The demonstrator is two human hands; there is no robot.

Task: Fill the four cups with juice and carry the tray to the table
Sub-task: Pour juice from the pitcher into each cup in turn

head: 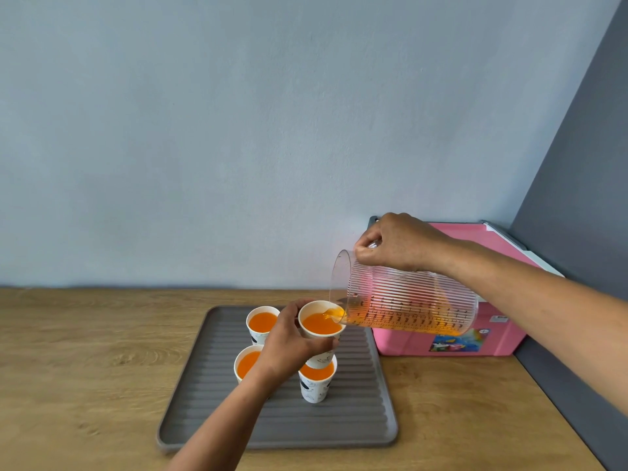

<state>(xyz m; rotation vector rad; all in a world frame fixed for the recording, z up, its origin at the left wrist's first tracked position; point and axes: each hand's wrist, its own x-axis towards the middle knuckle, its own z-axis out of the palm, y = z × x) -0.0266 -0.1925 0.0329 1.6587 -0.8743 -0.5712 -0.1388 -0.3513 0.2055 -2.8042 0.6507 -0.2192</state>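
Left hand (289, 338), low centre of frame, grips the 4th cup (321, 326) lifted off the grey tray (356, 419) w/ 3 full cups, prob. to meet the spout, while right hand (397, 243), centre-right, clamps the tipped jug (407, 300) pouring juice into it.

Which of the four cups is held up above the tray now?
The back-right cup: the left hand lifts it under the pitcher. The other three stand on the tray.
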